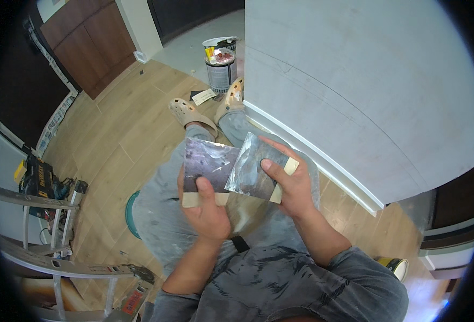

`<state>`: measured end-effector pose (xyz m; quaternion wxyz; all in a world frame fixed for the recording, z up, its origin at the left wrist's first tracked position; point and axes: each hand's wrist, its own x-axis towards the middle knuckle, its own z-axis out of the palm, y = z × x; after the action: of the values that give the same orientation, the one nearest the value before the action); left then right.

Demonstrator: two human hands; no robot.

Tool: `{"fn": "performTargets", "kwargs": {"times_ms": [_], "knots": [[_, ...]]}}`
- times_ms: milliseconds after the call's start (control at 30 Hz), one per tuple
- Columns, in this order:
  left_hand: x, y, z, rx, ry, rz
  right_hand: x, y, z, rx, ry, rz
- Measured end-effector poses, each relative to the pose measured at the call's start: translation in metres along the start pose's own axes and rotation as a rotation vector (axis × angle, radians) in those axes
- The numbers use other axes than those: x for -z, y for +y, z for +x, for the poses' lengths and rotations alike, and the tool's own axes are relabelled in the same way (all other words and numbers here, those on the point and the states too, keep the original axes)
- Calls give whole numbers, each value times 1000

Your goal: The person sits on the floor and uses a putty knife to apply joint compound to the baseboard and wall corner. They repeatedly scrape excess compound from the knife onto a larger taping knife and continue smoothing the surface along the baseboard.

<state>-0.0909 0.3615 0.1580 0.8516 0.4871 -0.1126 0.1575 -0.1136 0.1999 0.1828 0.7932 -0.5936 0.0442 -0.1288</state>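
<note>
Over the grey trousers (pixel 159 225) in the head view, the left hand (pixel 207 214) grips one smeared plate (pixel 209 160), the right hand (pixel 295 188) another plate (pixel 253 166), their edges overlapping. Both look light, stiff, probably slick where smeared; the cream strips (pixel 192 200) offer cleaner holds. The ladder (pixel 67 266) and wall (pixel 355 80) may limit elbow room.
</note>
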Motion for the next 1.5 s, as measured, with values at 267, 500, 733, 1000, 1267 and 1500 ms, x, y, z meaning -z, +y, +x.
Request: {"fn": "performTargets", "kwargs": {"times_ms": [267,500,733,1000,1267,1500], "knots": [[14,-2,-6,-182,-296,435,1,-7,-1,-16,28,-39],[25,-2,-22,-83,-367,550,0,-18,18,129,84,-79],[15,15,-16,482,-54,-66,7,-19,28,214,265,82],[-6,22,-3,532,-83,-312,-6,-1,17,351,233,21],[-14,16,-10,596,44,-257,-9,9,1,357,197,-171],[-20,12,-9,616,94,-288,-9,23,-9,310,184,-141]]}}
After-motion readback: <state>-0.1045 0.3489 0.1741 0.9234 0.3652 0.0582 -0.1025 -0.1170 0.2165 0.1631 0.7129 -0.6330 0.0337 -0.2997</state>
